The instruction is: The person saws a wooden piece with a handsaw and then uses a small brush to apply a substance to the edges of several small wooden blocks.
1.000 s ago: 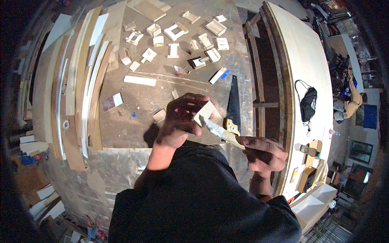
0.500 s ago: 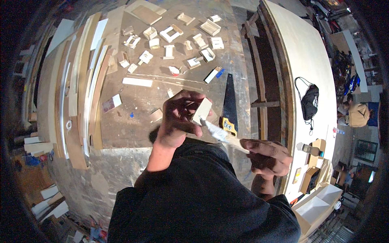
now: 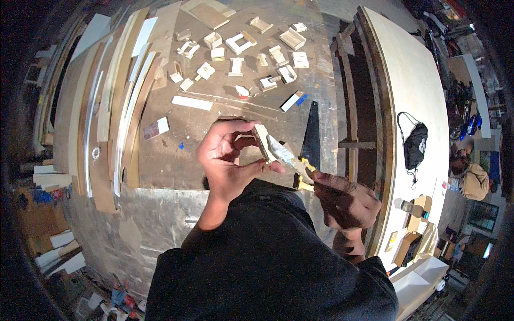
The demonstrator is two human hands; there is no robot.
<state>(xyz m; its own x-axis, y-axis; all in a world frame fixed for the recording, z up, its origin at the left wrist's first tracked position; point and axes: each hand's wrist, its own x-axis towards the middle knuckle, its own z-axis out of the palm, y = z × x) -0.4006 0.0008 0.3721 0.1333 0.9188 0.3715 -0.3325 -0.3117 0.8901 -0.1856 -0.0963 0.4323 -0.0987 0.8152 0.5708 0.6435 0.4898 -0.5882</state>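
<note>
Between the thumb and fingers of my left hand (image 3: 224, 155) is a small pale wooden piece (image 3: 262, 143), turned with its narrow edge facing up. My right hand (image 3: 348, 200) grips a flat spatula (image 3: 289, 159) smeared with white, and its tip lies against the wooden piece. Whether the smear is glue or filler, I cannot tell. Behind the spatula lies a handsaw (image 3: 311, 134) with a dark blade and yellow handle, partly covered by my right hand.
Several small wooden assemblies (image 3: 236, 66) are scattered over the far workbench (image 3: 160, 96). Long wooden strips (image 3: 115, 107) lie along its left side. A white strip (image 3: 191, 102) is nearer. At right, a pale board table (image 3: 409, 69) carries a black drawstring pouch (image 3: 415, 143) and a bottle (image 3: 409, 207).
My left hand has turned the wooden piece, so its edge now shows. The spatula has tilted steeper and moved along the piece. The view has shifted slightly.
</note>
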